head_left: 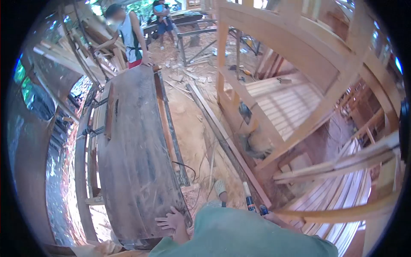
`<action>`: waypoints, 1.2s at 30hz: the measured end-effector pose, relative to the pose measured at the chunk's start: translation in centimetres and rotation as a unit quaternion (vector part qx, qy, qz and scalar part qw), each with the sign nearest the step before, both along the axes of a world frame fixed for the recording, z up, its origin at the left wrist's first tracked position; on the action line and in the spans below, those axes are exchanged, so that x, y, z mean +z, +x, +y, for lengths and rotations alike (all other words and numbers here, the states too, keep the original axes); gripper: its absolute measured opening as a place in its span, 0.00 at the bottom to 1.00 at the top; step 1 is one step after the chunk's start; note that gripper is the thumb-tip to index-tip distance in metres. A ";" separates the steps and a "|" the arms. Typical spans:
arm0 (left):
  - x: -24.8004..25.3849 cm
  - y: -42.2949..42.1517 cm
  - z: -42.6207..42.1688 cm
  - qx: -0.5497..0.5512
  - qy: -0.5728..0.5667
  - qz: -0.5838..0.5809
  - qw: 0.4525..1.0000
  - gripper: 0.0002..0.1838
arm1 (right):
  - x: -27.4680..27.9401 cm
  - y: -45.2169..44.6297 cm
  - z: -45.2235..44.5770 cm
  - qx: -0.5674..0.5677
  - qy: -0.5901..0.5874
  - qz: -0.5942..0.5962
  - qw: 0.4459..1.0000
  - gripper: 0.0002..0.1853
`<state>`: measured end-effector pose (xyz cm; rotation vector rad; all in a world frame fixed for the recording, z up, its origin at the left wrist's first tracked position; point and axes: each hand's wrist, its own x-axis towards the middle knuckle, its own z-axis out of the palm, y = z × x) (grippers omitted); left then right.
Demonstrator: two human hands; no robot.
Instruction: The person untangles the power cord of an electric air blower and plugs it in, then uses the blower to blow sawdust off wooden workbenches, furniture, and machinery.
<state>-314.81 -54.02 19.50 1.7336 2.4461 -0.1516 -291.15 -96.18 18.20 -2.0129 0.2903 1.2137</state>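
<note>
My left hand [172, 220] lies flat with its fingers spread on the near end of a long, dark, worn wooden slab [132, 158]. At my right side, my right hand [274, 218] is partly hidden by the green shirt. Its fingers appear closed round the dark blue end of a tool [250, 203] with a pale, stick-like tip; its kind is unclear. The slab rests on a low wooden frame [80, 171], with clamps [95, 130] along its left side.
Another person [130, 36] stands at the slab's far end, one hand on it. Farther back stands someone else [162, 21]. A large wooden frame [282, 19] rises on the right. Long boards [231, 145] lie on the shavings-covered floor, and stacked strips [342, 192] fill the lower right.
</note>
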 end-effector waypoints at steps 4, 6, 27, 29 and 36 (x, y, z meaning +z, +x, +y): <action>-0.2 1.3 0.4 0.061 0.043 -0.012 0.997 0.40 | 2.9 8.0 6.6 0.090 -0.074 0.047 0.992 0.27; -1.3 1.0 0.6 0.066 0.081 0.026 0.994 0.39 | 0.5 12.2 8.2 0.183 -0.098 -0.012 0.978 0.28; 39.1 19.2 -6.8 -0.530 0.368 -0.762 0.049 0.25 | -6.5 22.6 5.4 0.261 -0.047 0.053 0.963 0.31; 42.5 17.2 -8.8 -0.604 0.253 -0.749 -0.096 0.26 | -3.9 21.9 3.5 0.229 -0.038 0.036 0.972 0.27; 49.1 19.9 -11.6 -0.624 0.139 -0.735 -0.224 0.25 | -2.8 20.3 -1.9 0.087 -0.071 0.125 0.986 0.15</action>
